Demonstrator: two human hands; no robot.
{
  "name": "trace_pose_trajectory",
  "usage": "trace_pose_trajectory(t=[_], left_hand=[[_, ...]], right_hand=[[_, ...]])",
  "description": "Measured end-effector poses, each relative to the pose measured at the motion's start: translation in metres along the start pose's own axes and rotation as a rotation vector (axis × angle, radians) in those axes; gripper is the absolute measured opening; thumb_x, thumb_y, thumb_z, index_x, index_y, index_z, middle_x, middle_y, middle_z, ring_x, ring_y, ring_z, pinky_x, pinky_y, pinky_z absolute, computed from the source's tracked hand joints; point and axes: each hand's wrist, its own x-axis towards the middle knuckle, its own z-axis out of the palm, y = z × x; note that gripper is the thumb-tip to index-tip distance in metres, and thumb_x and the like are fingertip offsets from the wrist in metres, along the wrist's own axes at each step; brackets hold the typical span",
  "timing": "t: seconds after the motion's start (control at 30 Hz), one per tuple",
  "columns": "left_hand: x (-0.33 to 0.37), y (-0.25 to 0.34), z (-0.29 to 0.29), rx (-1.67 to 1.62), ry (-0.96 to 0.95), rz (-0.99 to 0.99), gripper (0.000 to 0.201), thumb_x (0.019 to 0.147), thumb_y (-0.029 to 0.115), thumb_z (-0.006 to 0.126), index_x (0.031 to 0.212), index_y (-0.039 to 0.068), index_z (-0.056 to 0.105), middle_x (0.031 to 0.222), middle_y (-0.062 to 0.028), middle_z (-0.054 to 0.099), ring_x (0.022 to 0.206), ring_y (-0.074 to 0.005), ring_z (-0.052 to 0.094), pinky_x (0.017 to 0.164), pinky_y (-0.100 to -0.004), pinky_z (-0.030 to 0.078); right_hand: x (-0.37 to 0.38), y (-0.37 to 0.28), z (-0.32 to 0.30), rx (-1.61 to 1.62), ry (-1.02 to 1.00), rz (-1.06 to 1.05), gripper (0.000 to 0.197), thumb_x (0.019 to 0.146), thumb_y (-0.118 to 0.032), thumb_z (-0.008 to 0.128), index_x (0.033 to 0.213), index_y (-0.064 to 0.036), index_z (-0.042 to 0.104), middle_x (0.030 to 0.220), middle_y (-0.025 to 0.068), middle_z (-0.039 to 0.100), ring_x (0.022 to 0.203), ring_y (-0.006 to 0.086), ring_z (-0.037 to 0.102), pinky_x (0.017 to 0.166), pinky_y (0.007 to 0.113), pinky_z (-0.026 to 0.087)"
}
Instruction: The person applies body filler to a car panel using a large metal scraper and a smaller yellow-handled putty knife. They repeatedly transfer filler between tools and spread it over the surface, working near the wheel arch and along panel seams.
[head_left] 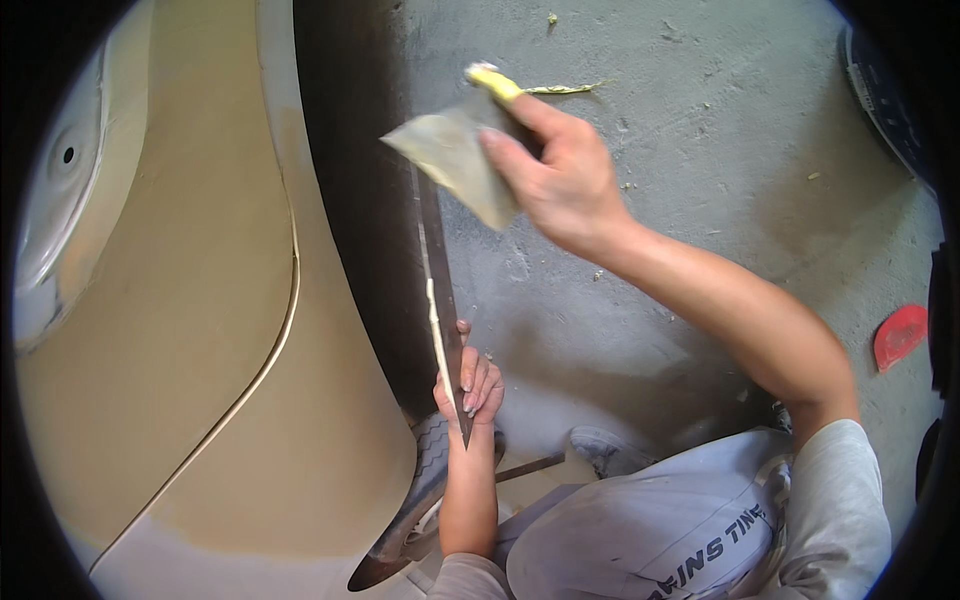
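Note:
My right hand (572, 185) grips a thin, pale grey putty spreader (450, 150) between thumb and fingers, slightly blurred by motion. Its edge carries a pale yellow smear, and a yellow covering or putty (495, 82) sits on one fingertip. My left hand (478, 385) is closed around the near part of a long, dark, flat board (436, 240), seen nearly edge-on. A cream strip of putty (437, 325) runs along that board's edge. The spreader is over the board's far part; whether they touch, I cannot tell.
A beige car body panel (220, 330) with a curved seam fills the left side, with a wheel (430, 455) below it. On the grey concrete floor (700, 130) lie yellow putty scraps (565, 89) and a red, rounded flat piece (900, 336). A dark round object (885, 100) stands far right.

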Motion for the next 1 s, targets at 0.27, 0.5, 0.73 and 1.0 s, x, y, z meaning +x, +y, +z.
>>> trace_pose_trajectory(t=[0.27,0.5,0.73,1.0], left_hand=[[-0.019,0.011,-0.025,0.102,0.165,0.026,0.044,0.108,0.016,0.041,0.146,-0.005,0.034,0.065,-0.0056,0.051,0.04,-0.0126,0.047,0.039,-0.0236,0.04],[-0.021,0.01,-0.037,0.082,0.132,0.014,0.044,0.108,0.015,0.04,0.146,-0.006,0.036,0.063,-0.0053,0.05,0.038,-0.0124,0.046,0.038,-0.0236,0.04],[-0.021,0.011,-0.051,0.132,0.127,0.018,0.046,0.107,0.014,0.04,0.149,-0.007,0.038,0.063,-0.0041,0.05,0.038,-0.0113,0.043,0.038,-0.024,0.038],[-0.02,0.011,-0.054,0.184,0.14,0.016,0.048,0.103,0.01,0.044,0.148,-0.007,0.04,0.062,-0.003,0.048,0.038,-0.0099,0.039,0.037,-0.0233,0.034]], right_hand=[[0.034,-0.017,0.074,0.221,0.144,-0.185,0.041,0.096,-0.021,0.067,0.133,-0.0035,0.066,0.092,0.0137,0.074,0.082,0.023,0.071,0.079,0.035,0.055],[0.038,-0.02,0.084,0.178,0.121,-0.226,0.037,0.094,-0.02,0.067,0.127,-0.002,0.068,0.092,0.0161,0.075,0.081,0.0248,0.072,0.078,0.035,0.055],[0.021,-0.018,0.084,0.219,0.046,-0.193,0.027,0.089,-0.017,0.068,0.105,0.0042,0.068,0.09,0.0229,0.069,0.083,0.0389,0.067,0.077,0.043,0.052],[0.0,-0.026,0.08,0.267,-0.035,-0.162,0.023,0.088,-0.016,0.067,0.092,0.0065,0.067,0.086,0.0271,0.066,0.083,0.0466,0.065,0.075,0.047,0.052]])
